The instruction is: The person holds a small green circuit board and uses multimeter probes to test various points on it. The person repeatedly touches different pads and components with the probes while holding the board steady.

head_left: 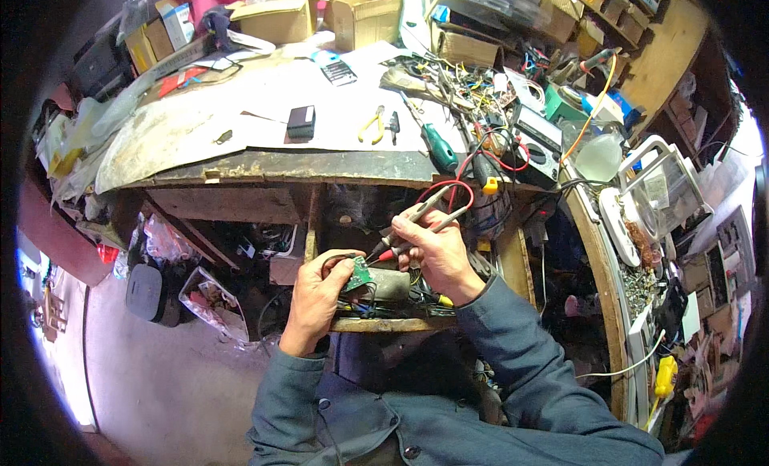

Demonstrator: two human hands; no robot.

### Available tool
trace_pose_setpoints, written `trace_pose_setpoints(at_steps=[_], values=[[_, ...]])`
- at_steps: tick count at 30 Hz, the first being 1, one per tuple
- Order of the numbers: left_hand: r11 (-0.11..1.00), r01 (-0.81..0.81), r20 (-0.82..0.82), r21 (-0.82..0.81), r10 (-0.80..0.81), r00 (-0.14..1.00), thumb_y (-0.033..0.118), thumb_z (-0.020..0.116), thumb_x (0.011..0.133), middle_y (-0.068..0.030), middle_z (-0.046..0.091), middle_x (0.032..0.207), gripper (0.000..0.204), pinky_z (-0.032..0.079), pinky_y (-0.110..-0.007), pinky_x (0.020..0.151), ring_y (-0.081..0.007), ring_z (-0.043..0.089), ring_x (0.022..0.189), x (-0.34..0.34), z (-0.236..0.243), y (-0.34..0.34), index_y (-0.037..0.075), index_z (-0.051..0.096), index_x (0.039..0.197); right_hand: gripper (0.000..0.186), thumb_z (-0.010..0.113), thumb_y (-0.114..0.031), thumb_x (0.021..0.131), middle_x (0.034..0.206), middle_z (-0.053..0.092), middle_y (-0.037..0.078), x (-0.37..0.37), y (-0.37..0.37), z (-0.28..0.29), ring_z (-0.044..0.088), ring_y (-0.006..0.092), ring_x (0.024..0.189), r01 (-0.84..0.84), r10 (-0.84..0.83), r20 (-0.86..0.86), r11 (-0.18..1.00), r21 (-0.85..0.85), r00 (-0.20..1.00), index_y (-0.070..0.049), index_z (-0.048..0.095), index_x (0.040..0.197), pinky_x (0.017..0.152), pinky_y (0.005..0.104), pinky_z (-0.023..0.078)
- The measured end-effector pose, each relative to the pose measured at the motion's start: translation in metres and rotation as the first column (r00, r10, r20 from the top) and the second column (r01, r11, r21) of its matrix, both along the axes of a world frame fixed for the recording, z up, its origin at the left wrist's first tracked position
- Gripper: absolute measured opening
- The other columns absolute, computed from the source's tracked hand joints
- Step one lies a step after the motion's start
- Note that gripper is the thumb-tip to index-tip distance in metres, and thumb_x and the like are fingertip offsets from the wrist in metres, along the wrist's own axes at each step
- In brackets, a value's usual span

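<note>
My left hand (pixel 312 302) pinches a small green circuit board (pixel 360 274) by its left edge, over an open wooden drawer (pixel 384 326). In my right hand (pixel 444 256) is a pair of test probes (pixel 430 205), held together like chopsticks. Their tips point down and left at the board's upper right side; whether both touch it I cannot tell. A red test lead (pixel 455 183) loops up from the probes toward a multimeter (pixel 538 148) at the right of the bench. A dark cable runs by my left hand and down past that sleeve.
On the paper-covered bench (pixel 184 141) lie a black box-shaped part (pixel 302 121), yellow-handled pliers (pixel 372 126) and a green screwdriver (pixel 439 149). Tangled wires (pixel 473 97) heap at the right. Cardboard boxes (pixel 276 19) line the back. A bin (pixel 212 304) stands on the floor at left.
</note>
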State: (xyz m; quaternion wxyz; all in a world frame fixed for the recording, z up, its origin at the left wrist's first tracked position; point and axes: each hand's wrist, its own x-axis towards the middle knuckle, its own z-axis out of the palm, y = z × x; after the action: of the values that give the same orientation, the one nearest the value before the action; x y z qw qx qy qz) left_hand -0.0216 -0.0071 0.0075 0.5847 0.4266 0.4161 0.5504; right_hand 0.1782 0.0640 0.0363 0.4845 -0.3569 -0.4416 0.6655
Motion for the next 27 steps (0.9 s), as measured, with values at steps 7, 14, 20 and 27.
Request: trace_pose_setpoints(at_steps=[7, 14, 20, 27], values=[[1.000, 0.002, -0.005, -0.031, -0.002, 1.000, 0.011, 0.058, 0.101, -0.0047, 0.072, 0.101, 0.025, 0.052, -0.024, 0.083, -0.0090, 0.065, 0.089, -0.0016, 0.0010, -0.0013, -0.004, 0.070, 0.118, 0.017, 0.073, -0.019, 0.096, 0.082, 0.070, 0.008, -0.0001, -0.0015, 0.0052, 0.068, 0.0148, 0.060, -0.036, 0.036, 0.008, 0.999, -0.025, 0.999, -0.004, 0.065, 0.096, 0.048, 0.0260, 0.054], [1.000, 0.008, 0.010, 0.014, -0.008, 1.000, 0.017, 0.056, 0.104, -0.0014, 0.070, 0.097, 0.028, 0.054, -0.023, 0.066, -0.0063, 0.063, 0.081, -0.0016, 0.0002, 0.0008, 0.000, 0.069, 0.122, 0.017, 0.074, -0.018, 0.095, 0.082, 0.070, 0.008, 0.0017, 0.0017, 0.0021, 0.067, 0.0141, 0.061, 0.001, -0.001, 0.015, 1.000, -0.004, 1.000, -0.004, 0.065, 0.098, 0.048, 0.0262, 0.054], [1.000, 0.029, 0.108, -0.001, -0.029, 0.994, 0.020, 0.051, 0.105, -0.0023, 0.070, 0.098, 0.033, 0.056, -0.025, 0.068, -0.0081, 0.065, 0.084, -0.0033, 0.0020, 0.0004, -0.002, 0.067, 0.123, 0.017, 0.074, -0.019, 0.095, 0.082, 0.070, 0.007, 0.0029, 0.0022, 0.0027, 0.067, 0.0133, 0.062, 0.021, -0.021, 0.014, 1.000, -0.001, 1.000, -0.004, 0.065, 0.097, 0.049, 0.0257, 0.053], [0.996, 0.049, 0.137, -0.068, -0.040, 0.990, 0.017, 0.050, 0.103, -0.0052, 0.071, 0.096, 0.032, 0.057, -0.027, 0.065, -0.0115, 0.067, 0.081, -0.0026, 0.0057, 0.0000, -0.003, 0.068, 0.119, 0.016, 0.073, -0.019, 0.096, 0.079, 0.070, 0.007, 0.0020, 0.0014, 0.0035, 0.065, 0.0119, 0.057, 0.036, -0.037, 0.039, 0.999, 0.013, 0.999, -0.005, 0.065, 0.096, 0.047, 0.0245, 0.052]])
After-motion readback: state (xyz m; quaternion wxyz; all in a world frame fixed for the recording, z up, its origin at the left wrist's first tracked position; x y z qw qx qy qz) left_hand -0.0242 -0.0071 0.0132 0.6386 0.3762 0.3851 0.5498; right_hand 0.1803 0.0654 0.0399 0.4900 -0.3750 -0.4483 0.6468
